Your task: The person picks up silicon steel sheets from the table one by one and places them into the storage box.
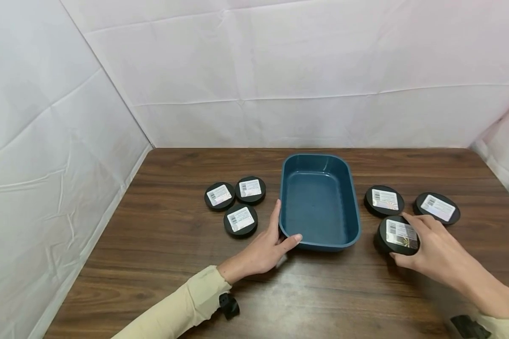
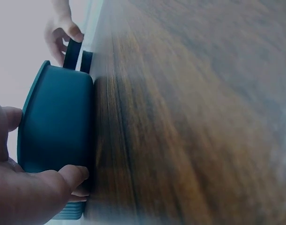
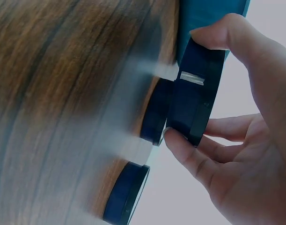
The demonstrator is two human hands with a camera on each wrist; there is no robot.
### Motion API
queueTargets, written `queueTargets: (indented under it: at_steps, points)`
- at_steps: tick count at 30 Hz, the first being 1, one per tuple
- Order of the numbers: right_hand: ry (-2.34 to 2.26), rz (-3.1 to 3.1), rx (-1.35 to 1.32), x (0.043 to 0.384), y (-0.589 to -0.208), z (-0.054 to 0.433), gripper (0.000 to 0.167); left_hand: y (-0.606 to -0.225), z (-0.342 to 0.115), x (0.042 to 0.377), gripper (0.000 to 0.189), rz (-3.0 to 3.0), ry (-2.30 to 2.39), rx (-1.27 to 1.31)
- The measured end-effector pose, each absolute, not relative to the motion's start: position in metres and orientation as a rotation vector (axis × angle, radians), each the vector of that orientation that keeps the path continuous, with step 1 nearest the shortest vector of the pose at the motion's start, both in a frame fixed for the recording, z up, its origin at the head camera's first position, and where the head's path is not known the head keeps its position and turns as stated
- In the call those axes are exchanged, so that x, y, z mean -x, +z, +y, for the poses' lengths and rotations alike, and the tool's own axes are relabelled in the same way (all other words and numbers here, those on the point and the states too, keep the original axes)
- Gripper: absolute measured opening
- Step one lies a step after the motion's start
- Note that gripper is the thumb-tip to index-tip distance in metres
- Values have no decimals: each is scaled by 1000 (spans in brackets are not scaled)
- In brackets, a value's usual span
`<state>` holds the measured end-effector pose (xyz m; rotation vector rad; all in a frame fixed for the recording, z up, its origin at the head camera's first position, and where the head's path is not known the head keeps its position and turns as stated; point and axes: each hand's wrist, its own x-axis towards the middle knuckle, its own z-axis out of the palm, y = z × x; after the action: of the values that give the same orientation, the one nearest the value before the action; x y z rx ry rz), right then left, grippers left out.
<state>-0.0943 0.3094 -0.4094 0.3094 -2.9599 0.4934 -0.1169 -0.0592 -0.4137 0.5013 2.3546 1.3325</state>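
A deep blue rectangular tray [image 1: 318, 207] stands on the wooden table. At its near left corner my left hand [image 1: 265, 245] holds on, thumb at the near wall and fingers along the left side; the left wrist view shows this grip on the tray's wall [image 2: 58, 122]. My right hand [image 1: 434, 249] pinches a round black container [image 1: 400, 235] with a white barcode label between thumb and fingers. In the right wrist view that container [image 3: 194, 93] is raised off the table. Close behind it lie two similar labelled containers, a nearer one [image 1: 383, 200] and a farther-right one [image 1: 437, 208].
Left of the tray, three more round black containers lie grouped together: one at the left [image 1: 219, 196], one at the back [image 1: 250, 189] and one in front [image 1: 241, 221]. White cloth walls [image 1: 301, 70] border the wooden table [image 1: 161, 235] at the back and sides.
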Motion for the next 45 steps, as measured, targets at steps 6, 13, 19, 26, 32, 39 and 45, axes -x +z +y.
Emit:
queueTargets:
  at_steps: [6,13,19,26,32,39,45]
  points:
    - [503,-2949,-322,94,-408,308,99,-415,-59,117,92,2351,1329,-492]
    - [517,-2931,-344,96,-402,305,98,-413,-58,117,92,2358,1317,-488]
    - [504,-2908,-370,101,-396,302,97,-412,-58,118,92,2370,1294,-507]
    - [489,-2956,-333,104,-393,299,98,-411,-58,118,94,2367,1294,-497]
    - [502,-2960,-321,107,-392,296,98,-411,-59,117,95,2376,1306,-490]
    - [503,-2925,-339,110,-386,292,100,-411,-57,119,89,2375,1339,-564]
    - [490,-2914,-346,111,-385,292,98,-414,-57,118,89,2374,1343,-571]
